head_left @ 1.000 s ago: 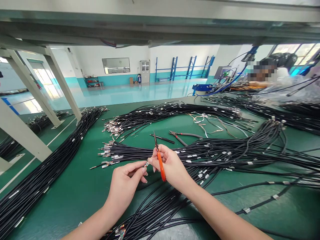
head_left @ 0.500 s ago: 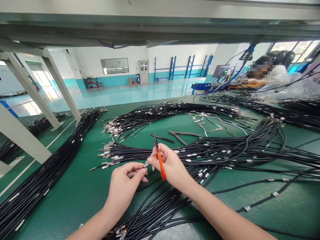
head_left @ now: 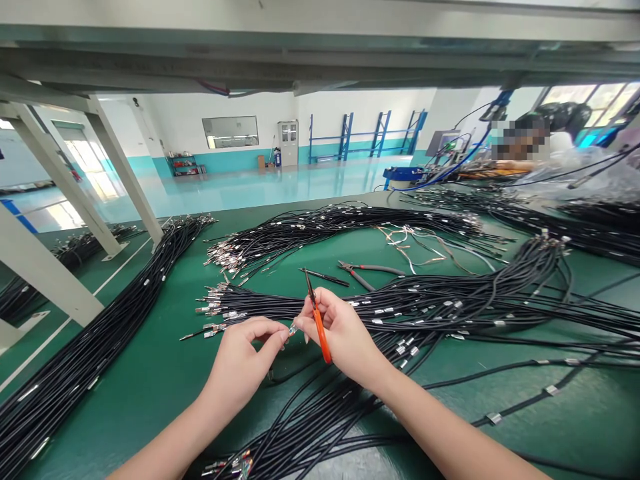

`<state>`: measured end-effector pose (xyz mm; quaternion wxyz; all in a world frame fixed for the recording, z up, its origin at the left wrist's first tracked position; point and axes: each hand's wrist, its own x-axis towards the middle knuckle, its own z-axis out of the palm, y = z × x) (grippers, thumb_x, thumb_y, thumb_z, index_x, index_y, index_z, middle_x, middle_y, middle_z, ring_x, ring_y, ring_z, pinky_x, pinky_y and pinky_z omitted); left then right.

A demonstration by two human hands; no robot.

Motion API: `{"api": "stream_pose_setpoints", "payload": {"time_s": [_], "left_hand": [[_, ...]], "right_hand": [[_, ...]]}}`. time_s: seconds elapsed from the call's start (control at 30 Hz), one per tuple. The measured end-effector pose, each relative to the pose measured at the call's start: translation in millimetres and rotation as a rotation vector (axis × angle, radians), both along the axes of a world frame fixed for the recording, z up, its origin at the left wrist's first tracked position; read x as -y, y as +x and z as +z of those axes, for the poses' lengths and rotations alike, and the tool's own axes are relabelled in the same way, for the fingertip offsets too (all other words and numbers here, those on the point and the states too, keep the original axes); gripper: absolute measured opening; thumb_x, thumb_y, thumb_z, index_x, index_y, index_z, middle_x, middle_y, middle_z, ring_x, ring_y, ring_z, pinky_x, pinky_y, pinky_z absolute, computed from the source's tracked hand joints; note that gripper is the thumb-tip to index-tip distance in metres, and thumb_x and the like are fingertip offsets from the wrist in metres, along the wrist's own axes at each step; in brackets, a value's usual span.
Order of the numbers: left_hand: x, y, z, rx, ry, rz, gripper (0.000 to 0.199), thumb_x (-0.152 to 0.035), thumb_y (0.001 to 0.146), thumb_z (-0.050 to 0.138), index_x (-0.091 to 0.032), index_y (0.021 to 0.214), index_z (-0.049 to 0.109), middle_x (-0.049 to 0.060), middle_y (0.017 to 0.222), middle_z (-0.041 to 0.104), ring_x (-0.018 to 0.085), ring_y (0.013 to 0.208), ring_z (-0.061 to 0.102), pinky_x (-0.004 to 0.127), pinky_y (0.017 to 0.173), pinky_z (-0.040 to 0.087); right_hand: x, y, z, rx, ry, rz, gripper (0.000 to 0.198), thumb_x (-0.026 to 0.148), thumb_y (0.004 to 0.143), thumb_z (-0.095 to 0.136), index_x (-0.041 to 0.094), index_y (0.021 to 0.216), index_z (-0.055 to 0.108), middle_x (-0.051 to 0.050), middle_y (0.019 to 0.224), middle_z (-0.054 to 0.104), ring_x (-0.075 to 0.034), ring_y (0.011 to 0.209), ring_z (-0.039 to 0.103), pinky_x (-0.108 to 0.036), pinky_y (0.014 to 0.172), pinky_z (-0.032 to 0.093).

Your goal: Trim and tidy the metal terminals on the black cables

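In the middle of the view my right hand (head_left: 345, 330) is closed, thumb and fingers pinching a cable end with a small silver connector (head_left: 293, 328). Through the same hand runs an orange-handled tool (head_left: 321, 331) with a dark, narrow tip pointing up; whether it is scissors or tweezers I cannot tell. My left hand (head_left: 245, 353) is closed too, its thumb and fingertips pinching at the left side of the connector, where fine wires seem to show. The fingers hide much of this spot. Black cables (head_left: 310, 407) lie under and beside both hands.
Behind the hands, red-handled cutters (head_left: 367, 270) and a black pen-like tool (head_left: 325, 277) lie on the green table (head_left: 165, 387). Cable bundles (head_left: 125, 300) stretch left, behind and right. Loose wire strips (head_left: 410, 243) lie farther back. White frame legs (head_left: 45, 267) stand left; a person (head_left: 530, 143) sits far right.
My left hand has shifted slightly left, its fingers now curled tighter at the connector. The orange-handled tool's tip has tilted a little left. My right hand is almost unmoved.
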<state>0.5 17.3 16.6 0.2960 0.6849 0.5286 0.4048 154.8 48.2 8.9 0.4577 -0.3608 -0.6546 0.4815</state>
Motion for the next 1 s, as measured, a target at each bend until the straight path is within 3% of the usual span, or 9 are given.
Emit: {"api": "stream_pose_setpoints", "payload": {"time_s": [0.27,0.4,0.6,0.73,0.9,1.0], "left_hand": [[1.8,-6.7,-4.8,-0.452,0.336,-0.079,0.023,-0.016,0.084,0.04,-0.017,0.078,0.062,0.005,0.079,0.065,0.018,0.074,0.056,0.03,0.068,0.038],[2.6,-5.6,-10.0,-0.469,0.39,-0.045,0.022,-0.015,0.084,0.037,-0.018,0.079,0.058,0.006,0.08,0.063,0.019,0.074,0.054,0.032,0.069,0.037],[1.2,-1.8,-9.3,-0.231,0.202,0.013,0.021,-0.02,0.084,0.037,-0.019,0.071,0.054,0.003,0.073,0.058,0.017,0.069,0.052,0.028,0.065,0.038],[-4.6,-3.3,-10.0,0.097,0.003,0.075,0.019,-0.028,0.081,0.043,-0.018,0.07,0.055,0.002,0.067,0.057,0.016,0.065,0.053,0.026,0.062,0.039],[-5.9,-4.3,-13.4,0.508,-0.358,-0.15,0.026,-0.037,0.076,0.053,-0.013,0.076,0.062,0.005,0.071,0.06,0.014,0.065,0.054,0.024,0.061,0.04],[-3.5,-3.5,-16.8,0.612,-0.448,-0.201,0.021,-0.033,0.072,0.06,-0.012,0.073,0.064,0.002,0.063,0.058,0.011,0.056,0.05,0.021,0.055,0.035]], "right_hand": [[1.1,-0.9,-1.7,-0.006,-0.026,0.02,0.019,0.025,0.075,0.058,0.019,0.07,0.041,0.005,0.062,0.046,-0.009,0.055,0.044,-0.023,0.053,0.037],[1.4,-1.6,-1.4,-0.008,-0.035,0.015,0.019,0.027,0.075,0.058,0.02,0.07,0.041,0.005,0.062,0.047,-0.009,0.055,0.043,-0.022,0.053,0.037],[3.0,-3.1,3.4,-0.012,-0.05,0.009,0.021,0.029,0.074,0.058,0.02,0.07,0.039,0.005,0.06,0.047,-0.01,0.054,0.044,-0.023,0.053,0.037],[3.4,-3.1,6.1,-0.011,-0.074,-0.016,0.023,0.031,0.073,0.059,0.02,0.071,0.04,0.005,0.06,0.048,-0.01,0.053,0.045,-0.023,0.052,0.037],[0.5,-1.3,5.8,-0.03,-0.073,-0.04,0.024,0.033,0.071,0.061,0.019,0.072,0.042,0.005,0.061,0.049,-0.009,0.053,0.045,-0.023,0.053,0.038],[-1.3,0.1,4.5,-0.023,-0.072,-0.041,0.024,0.033,0.071,0.062,0.019,0.072,0.042,0.003,0.064,0.05,-0.01,0.054,0.046,-0.023,0.053,0.039]]}}
